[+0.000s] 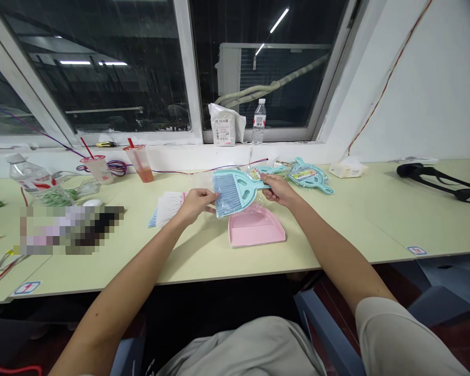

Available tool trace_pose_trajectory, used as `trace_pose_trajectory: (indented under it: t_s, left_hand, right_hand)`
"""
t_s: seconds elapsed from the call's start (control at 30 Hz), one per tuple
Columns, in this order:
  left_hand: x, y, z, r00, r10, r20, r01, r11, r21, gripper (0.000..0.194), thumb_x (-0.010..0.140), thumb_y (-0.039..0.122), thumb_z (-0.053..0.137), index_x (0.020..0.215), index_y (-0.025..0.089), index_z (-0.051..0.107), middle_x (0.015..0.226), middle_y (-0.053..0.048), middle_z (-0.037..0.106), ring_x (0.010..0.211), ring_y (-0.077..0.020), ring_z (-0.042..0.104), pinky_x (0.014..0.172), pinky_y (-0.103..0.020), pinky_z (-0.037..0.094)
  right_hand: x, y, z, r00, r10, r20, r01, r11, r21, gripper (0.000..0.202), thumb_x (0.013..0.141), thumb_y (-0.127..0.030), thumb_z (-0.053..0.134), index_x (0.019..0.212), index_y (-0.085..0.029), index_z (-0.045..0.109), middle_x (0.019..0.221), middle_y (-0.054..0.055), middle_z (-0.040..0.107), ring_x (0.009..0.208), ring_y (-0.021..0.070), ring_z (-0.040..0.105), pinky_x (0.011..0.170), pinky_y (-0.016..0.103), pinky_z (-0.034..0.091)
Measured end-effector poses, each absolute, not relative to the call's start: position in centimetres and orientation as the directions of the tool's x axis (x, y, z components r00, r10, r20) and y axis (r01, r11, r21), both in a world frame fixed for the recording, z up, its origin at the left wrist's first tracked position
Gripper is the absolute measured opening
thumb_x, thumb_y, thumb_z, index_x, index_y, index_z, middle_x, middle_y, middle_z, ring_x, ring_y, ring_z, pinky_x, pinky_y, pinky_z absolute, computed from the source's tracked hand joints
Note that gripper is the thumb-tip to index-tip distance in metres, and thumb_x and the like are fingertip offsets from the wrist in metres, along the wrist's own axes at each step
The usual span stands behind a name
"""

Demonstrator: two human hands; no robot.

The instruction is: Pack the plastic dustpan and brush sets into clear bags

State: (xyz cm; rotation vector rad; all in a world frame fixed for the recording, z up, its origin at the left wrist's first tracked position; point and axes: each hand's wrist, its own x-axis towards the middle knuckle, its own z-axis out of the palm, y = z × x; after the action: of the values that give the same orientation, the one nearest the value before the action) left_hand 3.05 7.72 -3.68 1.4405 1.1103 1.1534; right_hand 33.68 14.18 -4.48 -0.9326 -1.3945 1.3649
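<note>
A light-blue hand brush (pixel 235 192) is held up over the table, its blue bristles pointing left and a clear plastic wrapper glinting around it. My right hand (pixel 277 189) is closed around its handle. At the bristle end, my left hand (pixel 198 204) pinches the edge of the brush or its wrapper; which of the two I cannot tell. Just below lies a pink dustpan (pixel 257 230), its wide lip towards me. Behind my left hand are more brushes with white and blue bristles (pixel 168 208), partly hidden. Wrapped light-blue brush sets (pixel 307 176) lie beyond my right hand.
Two drink cups with red straws (pixel 141 163), a large plastic bottle (pixel 35 177) and a blurred patch (pixel 70 230) occupy the left side. On the sill stand a white packet (pixel 224 125) and a water bottle (pixel 259 122). To the right are tissues (pixel 348 168) and a black strapped device (pixel 438 180).
</note>
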Motion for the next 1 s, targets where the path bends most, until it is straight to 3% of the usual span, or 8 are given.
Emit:
trace_pose_trajectory:
  t_s: [0.27,0.43,0.5,0.6,0.67,0.73,0.83,1.0]
  left_hand:
    - [3.1,7.7,-3.7,0.139,0.982,0.129,0.102,-0.143,0.984,0.033,0.062,0.037,0.092,0.068,0.015,0.069,0.084,-0.009,0.069,0.086,-0.0226,0.067,0.072,-0.042,0.067]
    - [3.2,7.5,-4.1,0.268,0.959,0.089,0.157,-0.135,0.978,0.034,0.065,0.033,0.09,0.082,0.016,0.067,0.087,-0.008,0.07,0.086,-0.0229,0.068,0.072,-0.044,0.066]
    - [3.0,7.8,-4.2,0.261,0.955,0.139,0.158,-0.184,0.97,0.036,0.066,0.031,0.089,0.087,0.018,0.063,0.092,-0.008,0.071,0.086,-0.0216,0.068,0.072,-0.041,0.064]
    - [2.2,9.3,-4.0,0.09,0.944,0.318,0.198,-0.329,0.923,0.026,0.075,0.033,0.079,0.088,0.02,0.059,0.088,-0.005,0.069,0.08,-0.0188,0.067,0.072,-0.035,0.057]
    - [1.6,10.9,-3.8,-0.026,0.889,0.456,0.358,-0.418,0.835,0.013,0.081,0.03,0.069,0.087,0.022,0.06,0.082,-0.004,0.068,0.078,-0.019,0.065,0.073,-0.033,0.053]
    - [1.3,12.7,-3.7,0.0,0.843,0.538,0.595,-0.432,0.678,0.005,0.081,0.024,0.063,0.085,0.022,0.064,0.083,-0.006,0.069,0.08,-0.0214,0.064,0.076,-0.034,0.05]
    - [2.5,14.7,-4.2,0.244,0.871,0.426,0.812,-0.424,0.401,0.01,0.08,0.018,0.061,0.082,0.02,0.071,0.086,-0.011,0.073,0.085,-0.0268,0.066,0.079,-0.036,0.049]
    - [6.5,15.9,-6.5,0.5,0.837,0.223,0.863,-0.502,-0.051,0.019,0.086,0.02,0.064,0.099,0.017,0.078,0.104,-0.017,0.075,0.102,-0.0316,0.07,0.09,-0.039,0.049]
  right_hand:
    - [33.9,14.4,-4.5,-0.251,0.959,0.128,-0.055,0.118,-0.991,0.048,0.087,-0.063,0.074,0.081,-0.024,0.047,0.048,-0.008,0.04,0.032,0.0052,0.03,0.031,0.016,0.017]
    - [34.7,15.0,-4.4,-0.23,0.965,0.128,-0.122,0.102,-0.987,0.047,0.087,-0.057,0.077,0.079,-0.024,0.045,0.047,-0.009,0.039,0.033,0.0054,0.029,0.031,0.016,0.018]
    - [35.5,15.5,-4.4,-0.199,0.973,0.119,-0.161,0.087,-0.983,0.044,0.089,-0.053,0.076,0.079,-0.024,0.044,0.046,-0.009,0.038,0.033,0.0056,0.028,0.031,0.016,0.017]
    - [37.0,16.3,-4.5,-0.166,0.982,0.093,-0.209,0.057,-0.976,0.041,0.093,-0.051,0.071,0.08,-0.024,0.043,0.044,-0.009,0.038,0.033,0.006,0.025,0.031,0.016,0.016]
    - [37.9,16.7,-4.7,-0.155,0.986,0.068,-0.242,0.029,-0.97,0.041,0.095,-0.051,0.068,0.079,-0.024,0.041,0.043,-0.009,0.037,0.033,0.0064,0.024,0.031,0.016,0.016]
    - [38.4,17.1,-4.8,-0.148,0.988,0.036,-0.273,-0.006,-0.962,0.041,0.097,-0.051,0.065,0.078,-0.024,0.04,0.042,-0.009,0.036,0.033,0.0067,0.024,0.03,0.016,0.016]
    - [38.6,17.3,-4.9,-0.146,0.989,0.004,-0.302,-0.041,-0.952,0.042,0.101,-0.05,0.059,0.076,-0.024,0.038,0.042,-0.008,0.035,0.033,0.0067,0.023,0.03,0.017,0.016]
    - [38.3,17.4,-5.0,-0.165,0.986,-0.006,-0.305,-0.056,-0.951,0.045,0.1,-0.055,0.06,0.076,-0.024,0.038,0.042,-0.008,0.036,0.033,0.0066,0.023,0.029,0.017,0.015]
